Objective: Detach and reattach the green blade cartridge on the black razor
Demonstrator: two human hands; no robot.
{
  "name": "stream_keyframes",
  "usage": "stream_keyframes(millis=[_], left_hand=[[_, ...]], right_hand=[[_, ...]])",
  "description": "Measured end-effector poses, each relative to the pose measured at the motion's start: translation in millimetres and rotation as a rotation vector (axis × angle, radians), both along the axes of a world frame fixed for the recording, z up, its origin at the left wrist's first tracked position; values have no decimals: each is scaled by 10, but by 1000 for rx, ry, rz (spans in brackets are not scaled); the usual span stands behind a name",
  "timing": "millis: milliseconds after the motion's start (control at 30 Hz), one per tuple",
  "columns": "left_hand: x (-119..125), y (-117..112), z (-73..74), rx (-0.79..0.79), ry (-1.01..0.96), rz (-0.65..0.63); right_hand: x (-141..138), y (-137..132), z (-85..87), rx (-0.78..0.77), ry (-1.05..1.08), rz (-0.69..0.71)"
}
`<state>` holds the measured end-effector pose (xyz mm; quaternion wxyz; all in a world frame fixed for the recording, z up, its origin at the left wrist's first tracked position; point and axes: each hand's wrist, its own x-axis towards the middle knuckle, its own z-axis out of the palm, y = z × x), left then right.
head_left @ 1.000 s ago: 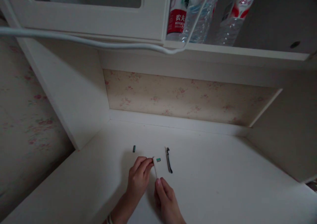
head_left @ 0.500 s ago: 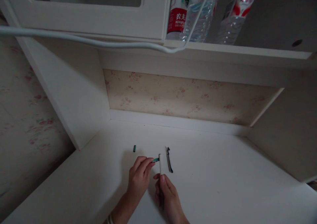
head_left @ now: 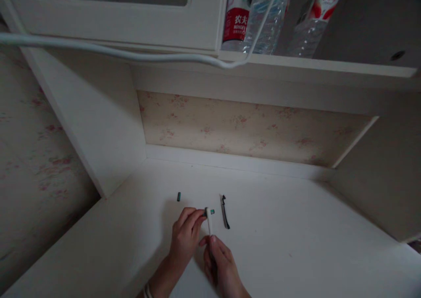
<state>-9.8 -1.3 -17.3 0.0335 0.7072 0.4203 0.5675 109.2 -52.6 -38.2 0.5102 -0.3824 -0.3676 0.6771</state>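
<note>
The slim white stick (head_left: pixel 209 222) is at the front middle of the white desk (head_left: pixel 296 227), with one of your hands at each end and its far end pointing towards the back wall. Furthest left, a small dark green piece (head_left: pixel 178 196) lies alone on the desk, apart from your fingers. Your left hand (head_left: pixel 184 238) comes next, its fingertips drawn together against the stick's far end. It is too small to tell whether they grip the stick or only touch it. Just right of that end lies a small green piece (head_left: pixel 212 211). Your right hand (head_left: pixel 221 265) is closed on the stick's near end, thumb on top. Right of the stick lies a thin black strip (head_left: pixel 225 213), near it but not touching.
</note>
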Motion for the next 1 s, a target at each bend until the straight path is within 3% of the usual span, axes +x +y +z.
stream_keyframes(millis=[133,300,1000], left_hand=[[7,0,11,4,-13,-21],[8,-7,5,-21,-17,-24],[6,10,-19,1,9,-11]], right_hand=[[9,15,-13,-26,8,-77],[9,17,-46,19,-11,-6],[38,53,-102,-4,-43,-80]])
